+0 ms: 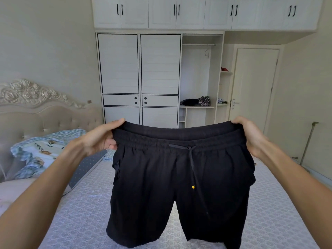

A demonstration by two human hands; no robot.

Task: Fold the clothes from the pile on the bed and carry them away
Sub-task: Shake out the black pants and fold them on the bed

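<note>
Shorts (179, 177), black, hang upright in the air above the bed (86, 221), waistband running level from side to side. Left hand (100, 139) and right hand (251, 137) each have fingers clamped on one waistband end, equally near; both legs dangle straight below, so folding likely starts by bringing the hands together.

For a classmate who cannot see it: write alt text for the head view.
Two hands, left hand and right hand, hold black shorts up by the waistband over a bed. A white wardrobe stands behind.
</note>
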